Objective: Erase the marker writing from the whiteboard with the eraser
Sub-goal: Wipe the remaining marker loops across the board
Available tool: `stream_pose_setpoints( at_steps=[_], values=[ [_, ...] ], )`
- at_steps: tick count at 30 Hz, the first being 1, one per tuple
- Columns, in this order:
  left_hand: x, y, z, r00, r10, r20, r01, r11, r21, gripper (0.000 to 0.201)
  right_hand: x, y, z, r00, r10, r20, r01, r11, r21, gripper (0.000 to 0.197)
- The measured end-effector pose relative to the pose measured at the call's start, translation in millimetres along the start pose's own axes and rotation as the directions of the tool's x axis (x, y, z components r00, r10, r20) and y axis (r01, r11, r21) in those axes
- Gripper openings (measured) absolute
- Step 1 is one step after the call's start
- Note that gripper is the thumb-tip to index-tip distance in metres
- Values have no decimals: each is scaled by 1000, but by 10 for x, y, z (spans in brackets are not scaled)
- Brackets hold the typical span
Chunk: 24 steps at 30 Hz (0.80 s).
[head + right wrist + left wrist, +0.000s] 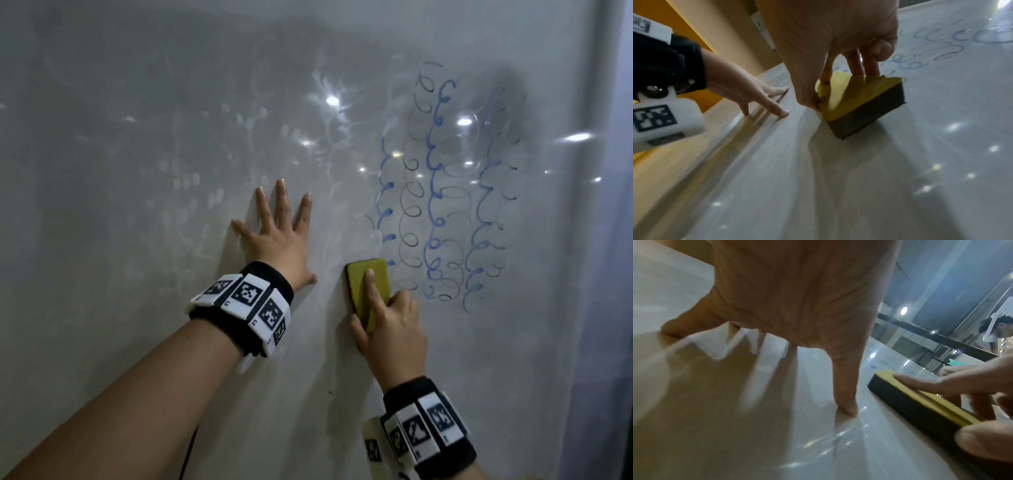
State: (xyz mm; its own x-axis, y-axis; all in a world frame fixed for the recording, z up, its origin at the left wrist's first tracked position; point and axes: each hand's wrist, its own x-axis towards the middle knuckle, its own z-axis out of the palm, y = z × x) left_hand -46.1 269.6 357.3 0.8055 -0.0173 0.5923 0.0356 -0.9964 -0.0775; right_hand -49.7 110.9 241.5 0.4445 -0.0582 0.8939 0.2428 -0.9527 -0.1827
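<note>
A whiteboard (137,120) fills the head view. Blue and black looping marker writing (442,192) covers its right part; faint wiped smears lie left of that. My right hand (387,329) grips a yellow-backed eraser (371,277) with a dark felt face, pressed flat on the board at the writing's lower left edge, index finger laid along its back. In the right wrist view the eraser (859,100) sits under my right hand (830,48). My left hand (277,240) lies flat on the board with fingers spread, left of the eraser (920,400). The left hand (797,296) touches the board by its fingertips.
The board's grey frame (596,171) runs down the right side, with a bluish wall (623,240) beyond. Ceiling lights glare on the glossy surface (332,100). A yellow-orange wall (674,9) shows past the board's left edge in the right wrist view.
</note>
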Motion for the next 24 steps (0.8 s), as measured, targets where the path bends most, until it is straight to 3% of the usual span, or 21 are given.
stream_pose_setpoints(
  at_steps=[3, 7, 11, 14, 16, 18, 21, 24],
  values=[
    [-16, 20, -43, 1000, -16, 2, 15, 1000, 15, 126, 305, -74, -125, 999, 16, -35, -18, 999, -31, 77],
    [-63, 68, -106, 1000, -28, -2, 28, 997, 69, 122, 913, -209, -396, 997, 43, 64, -38, 996, -77, 73],
    [-79, 63, -136, 999, -18, -31, 21, 996, 82, 122, 666, -148, -352, 995, 48, 83, -43, 997, -66, 76],
    [-35, 67, -170, 998, 31, -52, -27, 997, 69, 124, 313, -29, -195, 1000, -12, -11, 11, 997, -81, 79],
    [12, 71, -184, 998, 43, -39, -40, 997, 64, 124, 432, -29, -256, 1000, 9, -6, -10, 995, -98, 78],
    [38, 83, -166, 999, 42, -25, -40, 997, 60, 124, 713, -84, -414, 996, 47, 80, -36, 991, -132, 75],
    [62, 91, -132, 999, 37, -28, -35, 997, 65, 126, 1166, -123, -591, 994, 77, 73, -70, 994, -87, 73],
    [76, 91, -122, 999, 34, -28, -33, 998, 61, 127, 1164, -111, -622, 990, 91, 107, -81, 993, -90, 73]
  ],
)
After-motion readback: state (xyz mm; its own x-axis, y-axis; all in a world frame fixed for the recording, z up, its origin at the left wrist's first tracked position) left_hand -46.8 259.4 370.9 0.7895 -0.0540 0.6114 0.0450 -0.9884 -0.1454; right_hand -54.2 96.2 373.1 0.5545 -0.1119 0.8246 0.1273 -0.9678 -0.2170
